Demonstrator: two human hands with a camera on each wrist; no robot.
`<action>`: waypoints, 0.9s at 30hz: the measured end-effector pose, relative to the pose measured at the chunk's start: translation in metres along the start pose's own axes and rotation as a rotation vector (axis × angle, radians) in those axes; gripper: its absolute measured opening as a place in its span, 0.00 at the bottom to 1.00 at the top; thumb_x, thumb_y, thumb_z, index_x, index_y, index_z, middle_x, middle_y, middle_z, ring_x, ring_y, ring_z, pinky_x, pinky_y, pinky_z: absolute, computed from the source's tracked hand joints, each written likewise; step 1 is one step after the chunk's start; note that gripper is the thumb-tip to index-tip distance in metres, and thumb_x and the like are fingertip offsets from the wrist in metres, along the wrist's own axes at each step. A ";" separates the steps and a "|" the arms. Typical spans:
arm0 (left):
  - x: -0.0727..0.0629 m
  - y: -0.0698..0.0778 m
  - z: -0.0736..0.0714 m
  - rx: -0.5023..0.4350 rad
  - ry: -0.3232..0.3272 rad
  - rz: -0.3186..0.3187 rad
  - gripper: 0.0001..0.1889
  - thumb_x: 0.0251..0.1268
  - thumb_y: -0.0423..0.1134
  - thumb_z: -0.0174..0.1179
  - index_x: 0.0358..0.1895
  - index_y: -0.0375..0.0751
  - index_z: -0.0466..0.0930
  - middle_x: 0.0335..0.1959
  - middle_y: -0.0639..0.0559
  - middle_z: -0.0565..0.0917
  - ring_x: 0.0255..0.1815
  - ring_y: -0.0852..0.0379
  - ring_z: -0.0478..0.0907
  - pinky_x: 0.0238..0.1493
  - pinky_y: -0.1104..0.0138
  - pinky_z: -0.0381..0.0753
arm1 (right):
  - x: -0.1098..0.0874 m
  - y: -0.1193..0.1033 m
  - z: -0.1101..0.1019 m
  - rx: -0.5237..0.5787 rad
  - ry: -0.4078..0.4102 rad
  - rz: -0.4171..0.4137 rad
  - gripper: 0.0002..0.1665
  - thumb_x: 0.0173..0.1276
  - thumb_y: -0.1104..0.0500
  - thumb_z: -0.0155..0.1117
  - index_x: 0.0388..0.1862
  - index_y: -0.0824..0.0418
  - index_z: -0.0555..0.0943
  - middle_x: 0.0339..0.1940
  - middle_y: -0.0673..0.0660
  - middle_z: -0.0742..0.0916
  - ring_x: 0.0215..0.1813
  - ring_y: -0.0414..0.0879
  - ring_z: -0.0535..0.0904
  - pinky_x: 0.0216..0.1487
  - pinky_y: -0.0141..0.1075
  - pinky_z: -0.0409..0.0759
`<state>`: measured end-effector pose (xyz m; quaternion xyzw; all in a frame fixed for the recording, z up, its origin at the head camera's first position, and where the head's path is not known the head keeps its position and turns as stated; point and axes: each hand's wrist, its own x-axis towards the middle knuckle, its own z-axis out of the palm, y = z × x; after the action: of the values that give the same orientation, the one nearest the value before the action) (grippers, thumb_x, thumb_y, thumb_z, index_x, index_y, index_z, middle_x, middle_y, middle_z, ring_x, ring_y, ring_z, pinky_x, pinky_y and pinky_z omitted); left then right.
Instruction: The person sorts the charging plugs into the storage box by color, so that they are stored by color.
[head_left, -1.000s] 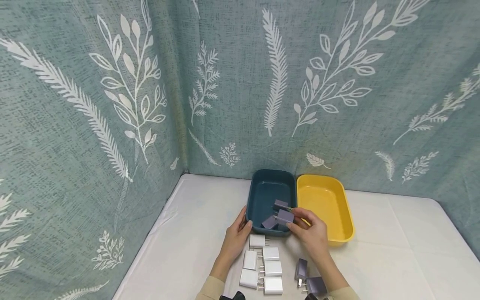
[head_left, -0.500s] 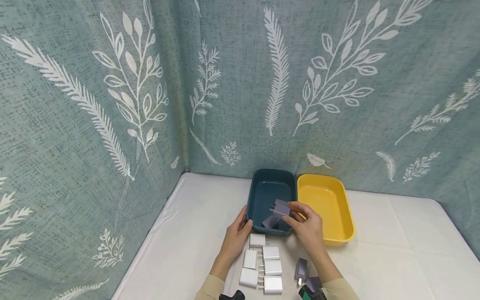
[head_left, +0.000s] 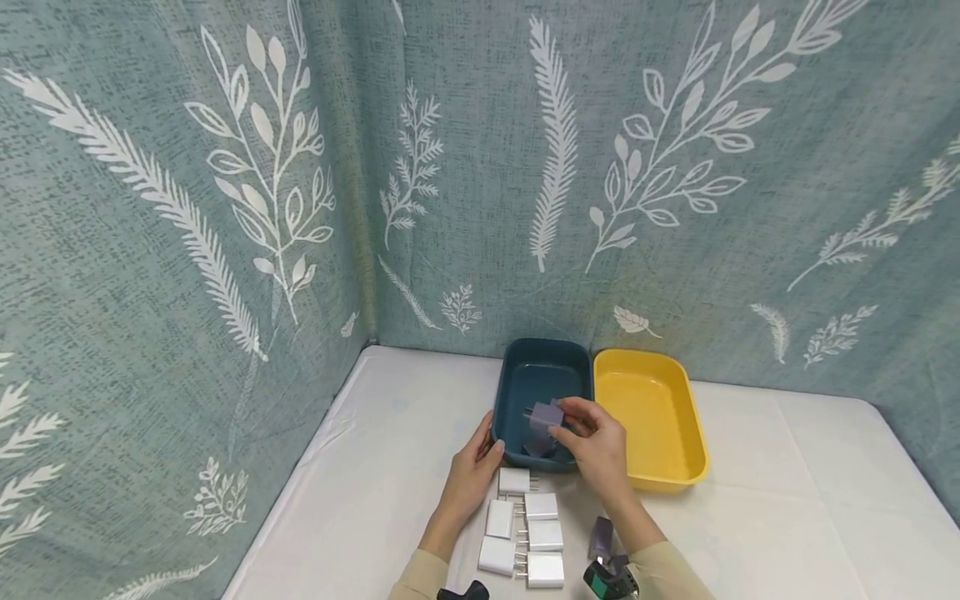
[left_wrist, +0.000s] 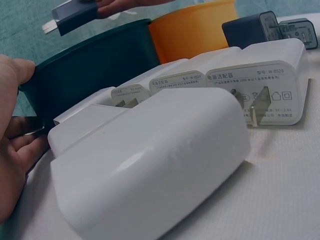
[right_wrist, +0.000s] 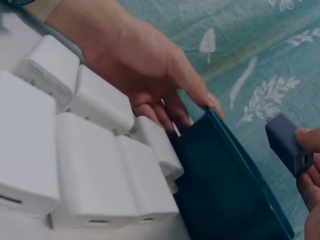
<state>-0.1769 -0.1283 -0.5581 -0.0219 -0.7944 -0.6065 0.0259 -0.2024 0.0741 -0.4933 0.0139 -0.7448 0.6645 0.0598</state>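
Note:
My right hand [head_left: 597, 446] pinches a purple-grey charger plug [head_left: 545, 416] between thumb and fingers, above the near part of the dark blue bin [head_left: 546, 377]. In the right wrist view this charger [right_wrist: 287, 144] is raised above the bin's rim, its USB port facing the camera. Another purple-grey charger [head_left: 537, 446] lies in the bin, partly hidden beneath the held one. At the bin's near left corner my left hand [head_left: 469, 477] grips the wall, thumb at the rim and fingers on the outside, as the right wrist view shows.
A yellow bin [head_left: 652, 417] stands against the blue bin's right side. Several white chargers [head_left: 544, 535] lie in two rough columns in front of the blue bin. Purple-grey chargers [head_left: 601, 537] lie beside my right forearm, partly covered by it. A patterned curtain [head_left: 480, 208] hangs behind.
My right hand has moved left and slightly away from me over the blue bin, carrying the charger. It now hides more of what lies in the bin. My left hand has stayed put.

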 end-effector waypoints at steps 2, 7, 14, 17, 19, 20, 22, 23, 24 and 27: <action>0.000 0.000 0.000 -0.003 -0.001 0.000 0.31 0.74 0.51 0.52 0.76 0.57 0.56 0.74 0.48 0.64 0.74 0.52 0.65 0.72 0.62 0.68 | 0.001 -0.001 0.002 0.003 0.005 -0.010 0.24 0.52 0.72 0.74 0.50 0.63 0.82 0.52 0.59 0.86 0.56 0.50 0.83 0.56 0.31 0.83; -0.001 0.001 0.000 -0.005 -0.005 -0.007 0.31 0.74 0.50 0.52 0.77 0.55 0.55 0.75 0.48 0.64 0.74 0.52 0.65 0.72 0.62 0.67 | 0.006 -0.003 0.005 0.003 0.020 -0.026 0.24 0.51 0.71 0.75 0.49 0.62 0.82 0.51 0.59 0.86 0.55 0.51 0.83 0.55 0.29 0.83; -0.001 0.002 0.000 -0.005 -0.001 -0.001 0.30 0.75 0.48 0.51 0.77 0.56 0.55 0.74 0.48 0.64 0.74 0.52 0.65 0.72 0.62 0.67 | 0.014 -0.003 0.010 -0.004 0.027 -0.035 0.24 0.51 0.72 0.75 0.50 0.65 0.82 0.51 0.63 0.86 0.55 0.54 0.84 0.57 0.33 0.83; -0.001 0.001 0.000 -0.007 -0.001 -0.005 0.30 0.75 0.48 0.51 0.77 0.57 0.55 0.75 0.49 0.64 0.74 0.52 0.65 0.73 0.62 0.67 | 0.017 -0.001 0.012 -0.018 0.032 -0.024 0.24 0.52 0.71 0.75 0.50 0.64 0.82 0.51 0.61 0.86 0.55 0.53 0.84 0.56 0.32 0.83; -0.002 0.001 0.000 -0.008 0.002 -0.008 0.30 0.75 0.48 0.51 0.76 0.58 0.56 0.75 0.49 0.64 0.74 0.52 0.64 0.73 0.62 0.66 | 0.019 0.000 0.012 -0.026 0.031 -0.019 0.24 0.52 0.71 0.75 0.51 0.63 0.82 0.51 0.61 0.86 0.55 0.53 0.84 0.56 0.32 0.82; -0.002 0.000 0.001 -0.011 0.003 -0.008 0.30 0.75 0.49 0.51 0.76 0.58 0.56 0.75 0.49 0.64 0.74 0.53 0.64 0.73 0.62 0.66 | 0.021 0.001 0.012 -0.025 0.030 -0.020 0.24 0.52 0.71 0.75 0.50 0.64 0.82 0.51 0.61 0.86 0.55 0.53 0.84 0.56 0.32 0.82; -0.002 0.000 0.001 -0.013 0.006 -0.008 0.30 0.74 0.50 0.51 0.76 0.59 0.56 0.75 0.50 0.64 0.74 0.53 0.64 0.73 0.62 0.66 | 0.023 0.001 0.012 -0.028 0.033 -0.019 0.25 0.52 0.71 0.75 0.50 0.64 0.82 0.51 0.61 0.86 0.55 0.53 0.84 0.56 0.32 0.82; -0.002 -0.001 0.001 -0.013 0.007 -0.007 0.30 0.74 0.50 0.51 0.76 0.59 0.56 0.75 0.50 0.64 0.74 0.53 0.64 0.73 0.62 0.66 | 0.024 0.002 0.012 -0.024 0.035 -0.019 0.25 0.51 0.71 0.75 0.50 0.64 0.82 0.51 0.61 0.86 0.56 0.53 0.84 0.57 0.32 0.82; -0.001 -0.001 0.001 -0.011 0.008 -0.005 0.30 0.74 0.50 0.51 0.76 0.59 0.56 0.75 0.49 0.64 0.74 0.52 0.64 0.73 0.61 0.66 | 0.025 0.002 0.012 -0.019 0.038 -0.019 0.25 0.51 0.71 0.75 0.50 0.64 0.82 0.51 0.62 0.86 0.56 0.53 0.84 0.57 0.32 0.82; -0.001 0.001 0.001 -0.011 0.009 -0.006 0.29 0.75 0.48 0.51 0.76 0.58 0.56 0.75 0.48 0.64 0.74 0.51 0.64 0.73 0.60 0.66 | 0.028 0.002 0.013 -0.010 0.043 -0.018 0.25 0.51 0.71 0.76 0.50 0.65 0.82 0.51 0.62 0.86 0.56 0.53 0.83 0.57 0.33 0.82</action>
<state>-0.1759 -0.1272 -0.5574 -0.0170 -0.7908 -0.6112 0.0277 -0.2313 0.0633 -0.4936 0.0060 -0.7464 0.6604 0.0820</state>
